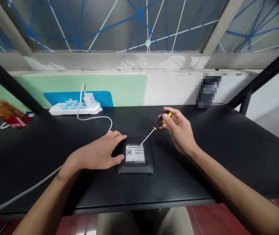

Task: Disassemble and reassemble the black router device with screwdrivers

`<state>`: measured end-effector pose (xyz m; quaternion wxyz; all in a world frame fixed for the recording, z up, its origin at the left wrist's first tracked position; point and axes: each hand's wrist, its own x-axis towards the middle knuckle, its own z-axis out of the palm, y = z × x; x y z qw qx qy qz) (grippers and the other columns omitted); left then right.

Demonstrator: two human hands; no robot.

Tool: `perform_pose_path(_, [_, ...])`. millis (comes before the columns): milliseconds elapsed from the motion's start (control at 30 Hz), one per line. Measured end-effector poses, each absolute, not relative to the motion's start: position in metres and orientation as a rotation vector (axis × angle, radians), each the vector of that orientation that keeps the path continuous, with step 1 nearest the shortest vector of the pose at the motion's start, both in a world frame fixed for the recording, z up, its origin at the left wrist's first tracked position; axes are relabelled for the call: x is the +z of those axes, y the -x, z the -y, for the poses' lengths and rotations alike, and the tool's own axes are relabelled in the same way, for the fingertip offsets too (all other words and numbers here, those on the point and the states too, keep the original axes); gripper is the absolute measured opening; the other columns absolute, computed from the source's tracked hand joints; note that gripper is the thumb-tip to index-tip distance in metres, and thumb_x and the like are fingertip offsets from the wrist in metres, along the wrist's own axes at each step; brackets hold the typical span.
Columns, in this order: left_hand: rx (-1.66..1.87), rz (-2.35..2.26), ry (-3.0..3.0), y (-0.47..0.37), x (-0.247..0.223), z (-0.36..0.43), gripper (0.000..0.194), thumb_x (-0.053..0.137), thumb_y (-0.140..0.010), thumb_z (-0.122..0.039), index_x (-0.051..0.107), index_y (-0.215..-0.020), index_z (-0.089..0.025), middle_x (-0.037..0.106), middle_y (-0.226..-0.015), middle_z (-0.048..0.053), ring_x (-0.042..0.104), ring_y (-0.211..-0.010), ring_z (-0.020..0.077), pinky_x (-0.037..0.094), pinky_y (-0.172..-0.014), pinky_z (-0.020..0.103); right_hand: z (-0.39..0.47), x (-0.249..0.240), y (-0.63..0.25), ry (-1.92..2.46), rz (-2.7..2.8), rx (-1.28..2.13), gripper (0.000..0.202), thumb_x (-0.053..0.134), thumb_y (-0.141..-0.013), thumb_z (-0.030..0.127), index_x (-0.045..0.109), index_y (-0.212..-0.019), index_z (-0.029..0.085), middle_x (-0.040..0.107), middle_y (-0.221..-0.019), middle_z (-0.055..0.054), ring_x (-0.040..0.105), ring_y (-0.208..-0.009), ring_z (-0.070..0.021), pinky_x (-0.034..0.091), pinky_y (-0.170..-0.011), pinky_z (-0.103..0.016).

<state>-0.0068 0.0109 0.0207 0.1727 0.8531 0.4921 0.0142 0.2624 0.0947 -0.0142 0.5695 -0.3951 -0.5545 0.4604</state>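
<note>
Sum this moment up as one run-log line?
right hand: holds screwdriver | left hand: on device edge | screwdriver tip: at label | power strip: behind

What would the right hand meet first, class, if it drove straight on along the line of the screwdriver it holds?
Leading with the screwdriver, the right hand would most likely meet the white label near its upper right corner, on the black device; whether the tip touches it is unclear.

Patterned window panes [119,29] rise above a green-and-white wall [127,86], with reddish flooring [212,217] below.
</note>
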Motion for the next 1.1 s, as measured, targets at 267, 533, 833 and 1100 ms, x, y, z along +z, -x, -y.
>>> perform_pose_path(267, [0.068, -1.384, -2.393, 0.006, 0.02, -0.014, 0.065, 0.053, -0.091, -0.04, 0.041, -0.149, -0.013, 0.052, -0.139, 0.015, 0.048, -0.131, 0.031, 0.04, -0.115, 0.048, -0.109, -0.013, -0.272, 1.029, 1.247, 0.993, 0.047, 0.07, -0.084, 0.048, 0.064, -0.125, 0.024, 0.07, -0.094, -0.002, 0.056, -0.066, -0.0114, 0.05, -0.064, -0.031])
perform_pose_path(533, [0.113, -1.32, -2.397, -0.002, 0.017, -0.013, 0.084, 0.067, -0.085, -0.063, 0.037, -0.151, -0.019, 0.041, -0.153, 0.015, 0.038, -0.141, 0.0348, 0.035, -0.117, 0.05, -0.115, -0.017, -0.285, 1.354, 1.806, 0.559, 0.04, 0.059, -0.09, 0.051, 0.063, -0.112, 0.018, 0.063, -0.072, -0.001, 0.058, -0.065, -0.0171, 0.047, -0.067, -0.034])
perform_pose_path(833, [0.108, -1.262, -2.366, -0.003, 0.009, -0.011, 0.112, 0.083, -0.068, -0.067, 0.028, -0.156, -0.023, 0.036, -0.156, 0.016, 0.033, -0.145, 0.0392, 0.034, -0.118, 0.055, -0.108, -0.028, -0.275, 1.321, 2.032, 0.487, 0.028, 0.065, -0.085, 0.036, 0.069, -0.106, 0.018, 0.062, -0.07, -0.001, 0.055, -0.061, -0.0153, 0.045, -0.07, -0.033])
perform_pose_path(1100, [0.161, -1.261, -2.439, -0.007, 0.001, -0.013, 0.108, 0.08, -0.074, -0.064, 0.027, -0.157, -0.021, 0.037, -0.155, 0.017, 0.035, -0.144, 0.0395, 0.032, -0.119, 0.058, -0.106, -0.02, -0.274, 1.225, 1.814, 0.529, 0.04, 0.056, -0.093, 0.047, 0.061, -0.123, 0.022, 0.064, -0.091, -0.003, 0.056, -0.057, -0.0112, 0.049, -0.062, -0.032])
